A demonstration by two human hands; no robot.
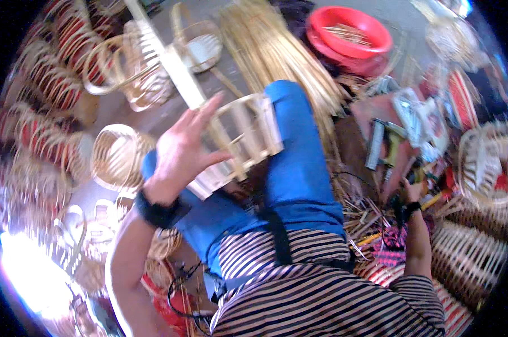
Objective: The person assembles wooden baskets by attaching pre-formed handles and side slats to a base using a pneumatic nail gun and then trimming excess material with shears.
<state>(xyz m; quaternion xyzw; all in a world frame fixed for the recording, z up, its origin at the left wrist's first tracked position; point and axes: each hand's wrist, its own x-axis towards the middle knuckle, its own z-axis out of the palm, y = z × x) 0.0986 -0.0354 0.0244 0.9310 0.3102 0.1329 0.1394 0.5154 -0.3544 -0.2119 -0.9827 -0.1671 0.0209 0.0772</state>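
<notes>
Clutter crowds the right hand point(413, 192): grey tool point(375, 145) and green tool point(395, 149) just beyond it, wood scraps point(359, 220) beside it on the left, slatted basket point(479, 163) on its right. Right hand blurred, can't tell if gripping. Long pale strip point(172, 59) runs away from the left hand's fingertips, partly across the space ahead. Strip bundle point(276, 50) and red bowl point(349, 52) with short sticks lie farther ahead, between the hands. Round basket point(100, 160) left of the left hand. Left hand point(180, 147) open, fingers and thumb spread at the near-left side of the basket frame point(270, 123). Frame: pale flat slats, wide gaps, tilted between blue-trousered legs point(302, 151).
</notes>
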